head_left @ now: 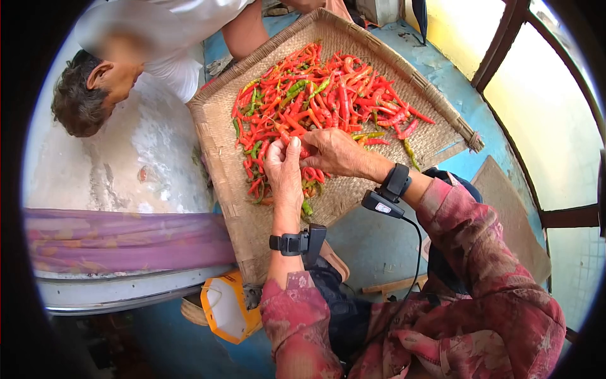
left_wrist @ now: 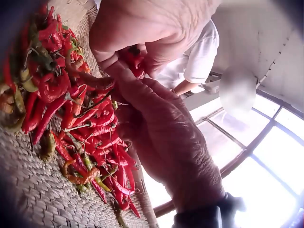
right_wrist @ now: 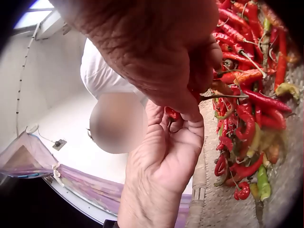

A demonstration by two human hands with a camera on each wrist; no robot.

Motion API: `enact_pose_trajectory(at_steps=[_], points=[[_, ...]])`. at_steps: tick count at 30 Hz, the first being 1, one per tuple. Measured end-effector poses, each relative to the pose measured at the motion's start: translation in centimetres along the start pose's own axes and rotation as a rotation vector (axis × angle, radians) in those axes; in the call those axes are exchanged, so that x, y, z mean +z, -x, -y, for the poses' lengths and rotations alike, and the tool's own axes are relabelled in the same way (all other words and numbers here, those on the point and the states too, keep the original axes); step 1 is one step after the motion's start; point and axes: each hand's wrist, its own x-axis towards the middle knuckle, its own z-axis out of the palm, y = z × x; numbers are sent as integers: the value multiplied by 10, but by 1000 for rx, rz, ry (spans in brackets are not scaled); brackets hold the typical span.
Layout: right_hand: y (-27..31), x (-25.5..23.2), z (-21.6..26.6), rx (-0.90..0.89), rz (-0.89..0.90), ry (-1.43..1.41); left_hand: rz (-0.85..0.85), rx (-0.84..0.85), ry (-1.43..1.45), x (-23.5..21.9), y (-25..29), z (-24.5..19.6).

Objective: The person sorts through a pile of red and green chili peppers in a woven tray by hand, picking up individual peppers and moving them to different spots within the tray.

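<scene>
Red chili peppers, with some green ones among them, lie heaped in a square woven tray. Over the near side of the heap, my two hands meet at the fingertips. My left hand holds a red chili pepper, which shows between its curled fingers and palm in the right wrist view. Against it, my right hand pinches at a chili, mostly hidden by its fingers. A thin brown stem sticks out beside the right fingers.
Another person in a white shirt leans by the tray's far left corner. A pale surface with a purple cloth lies left. An orange and white container stands below the tray's near corner. Framed windows line the right.
</scene>
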Motion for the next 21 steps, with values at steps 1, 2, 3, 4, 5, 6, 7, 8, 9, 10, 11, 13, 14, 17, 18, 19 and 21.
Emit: enact_pose_trajectory(at_steps=[1,2,3,4,5,6,7,8,9,10,11,13,14,17,18,19,21], points=[[0,2,-2,-1,0,22,2,7,2,2,-1,-3],[0,1,-4,-3,-2,23,-72,-19,62,3,0,-5],[1,0,-5,39,23,-11,-148,-47,122,4,2,-4],[2,0,-7,81,48,-46,-224,-76,181,5,3,-5],[3,-2,-8,42,9,-67,-131,-46,129,-8,-1,4],[3,-3,-10,41,7,-66,-130,-44,129,-12,-2,6],[3,-4,-14,50,-35,-63,-150,-33,30,-14,-2,7],[2,-7,-18,57,-78,-60,-171,-20,-68,-16,-2,8],[2,-16,-17,106,-59,-66,-212,-22,-74,-13,0,5],[1,-24,-16,106,-60,-65,-211,-21,-74,-12,2,5],[0,-31,-16,157,-102,-63,-239,10,-74,-11,2,6],[-3,-35,-23,226,-246,-41,-262,52,-76,-12,0,10],[-4,-33,-26,214,-255,-40,-250,67,-153,-14,-3,15],[-7,-23,-31,79,-698,261,-201,159,-252,-7,-7,17],[-7,-22,-28,62,-714,245,-178,213,-280,-2,-5,17],[-6,-22,-24,116,-469,122,-164,257,-337,4,-4,18],[-4,-20,-12,188,-156,-119,-114,315,-385,21,0,19]])
